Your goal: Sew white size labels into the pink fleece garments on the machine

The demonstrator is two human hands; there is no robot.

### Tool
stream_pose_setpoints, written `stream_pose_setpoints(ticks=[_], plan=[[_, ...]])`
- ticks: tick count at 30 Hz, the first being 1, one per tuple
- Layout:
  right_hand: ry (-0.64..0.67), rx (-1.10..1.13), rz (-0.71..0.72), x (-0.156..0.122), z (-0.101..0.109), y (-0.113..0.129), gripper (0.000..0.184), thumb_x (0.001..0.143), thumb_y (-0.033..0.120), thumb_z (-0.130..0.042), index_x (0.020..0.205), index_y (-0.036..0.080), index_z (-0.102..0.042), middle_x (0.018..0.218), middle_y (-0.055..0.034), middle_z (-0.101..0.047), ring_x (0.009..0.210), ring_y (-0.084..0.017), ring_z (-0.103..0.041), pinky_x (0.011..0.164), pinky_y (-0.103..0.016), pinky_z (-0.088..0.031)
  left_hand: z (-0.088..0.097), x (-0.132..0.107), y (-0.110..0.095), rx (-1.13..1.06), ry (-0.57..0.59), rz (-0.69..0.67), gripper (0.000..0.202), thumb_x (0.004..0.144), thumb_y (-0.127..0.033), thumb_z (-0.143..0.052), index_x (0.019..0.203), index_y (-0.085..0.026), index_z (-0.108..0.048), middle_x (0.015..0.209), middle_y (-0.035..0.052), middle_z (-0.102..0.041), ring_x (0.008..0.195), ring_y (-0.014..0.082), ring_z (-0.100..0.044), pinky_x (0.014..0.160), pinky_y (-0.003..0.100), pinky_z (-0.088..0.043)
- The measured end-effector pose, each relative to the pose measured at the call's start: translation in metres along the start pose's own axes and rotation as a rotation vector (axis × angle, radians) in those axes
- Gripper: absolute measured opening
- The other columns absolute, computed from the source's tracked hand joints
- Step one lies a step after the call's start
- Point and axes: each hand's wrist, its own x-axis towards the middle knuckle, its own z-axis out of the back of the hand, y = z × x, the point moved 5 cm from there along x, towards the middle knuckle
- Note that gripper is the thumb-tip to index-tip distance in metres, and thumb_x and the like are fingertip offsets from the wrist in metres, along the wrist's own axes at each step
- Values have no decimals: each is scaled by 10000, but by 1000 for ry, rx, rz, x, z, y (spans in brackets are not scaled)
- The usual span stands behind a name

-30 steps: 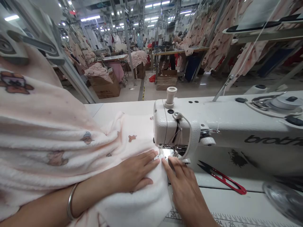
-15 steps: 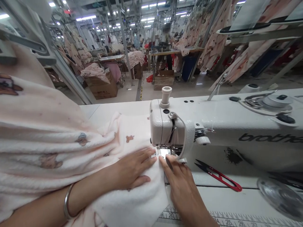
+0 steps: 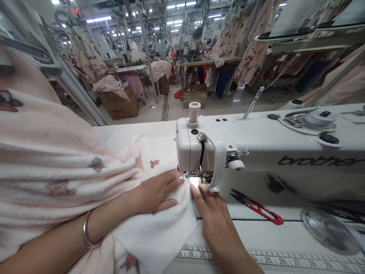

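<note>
Both unclenched: left hand (image 3: 156,193) flat atop bear-printed fleece (image 3: 179,224), right hand (image 3: 215,215) at its edge, fingers extended. Uneven pressure could skew the fleece; straying forward risks pricks beneath the Brother sewing machine (image 3: 196,146).

Garment sewing workshop shown | sewing machine (image 3: 245,137) mounted just beyond the hands (image 3: 158,194) | hung garments (image 3: 256,53), cloth-topped cardboard box (image 3: 121,104), strip lights (image 3: 99,19) seen farther beyond
</note>
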Motion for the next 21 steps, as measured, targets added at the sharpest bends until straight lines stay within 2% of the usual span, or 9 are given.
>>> stream_pose_setpoints(ticks=[6, 11, 15, 18, 21], plan=[[12, 34, 44, -7, -1, 7, 638, 788, -112, -287, 1348, 154, -441, 1314, -111, -471, 1262, -256, -382, 999, -420, -435, -5, -2, 0, 34, -6, 14, 532, 941, -413, -408, 1353, -78, -374, 1334, 188, -465, 1268, 286, -427, 1067, 427, -390], [-125, 47, 128, -12, 9, 23, 628, 778, -109, -255, 1346, 95, -427, 1374, -125, -439, 1318, -246, -329, 1015, -411, -432, -5, -4, -3, 41, -74, -35, 524, 933, -403, -418, 1329, -62, -385, 1326, 191, -469, 1268, 284, -420, 1085, 417, -374], [-202, 31, 171, -7, 5, 36, 528, 793, -79, -293, 1258, 31, -516, 1279, -174, -531, 1254, -284, -425, 953, -423, -472, -5, -5, -2, 22, -89, -33, 521, 925, -388, -439, 1342, -82, -375, 1341, 186, -451, 1279, 280, -406, 1076, 404, -389], [-211, 20, 142, 1, -6, 53, 381, 891, 55, -345, 1201, -4, -559, 1252, -215, -552, 1206, -323, -477, 912, -461, -487, -3, -4, 6, -20, -139, 70, 492, 917, -331, -449, 1352, -117, -365, 1363, 167, -429, 1273, 246, -419, 1049, 365, -422], [-185, 36, 169, 0, -3, 71, 385, 946, 195, -352, 1192, -10, -567, 1247, -210, -561, 1177, -328, -507, 900, -476, -495, 3, -15, 10, -14, -158, 199, 491, 885, -284, -493, 1339, -123, -394, 1386, 171, -418, 1275, 258, -427, 1055, 392, -413]])
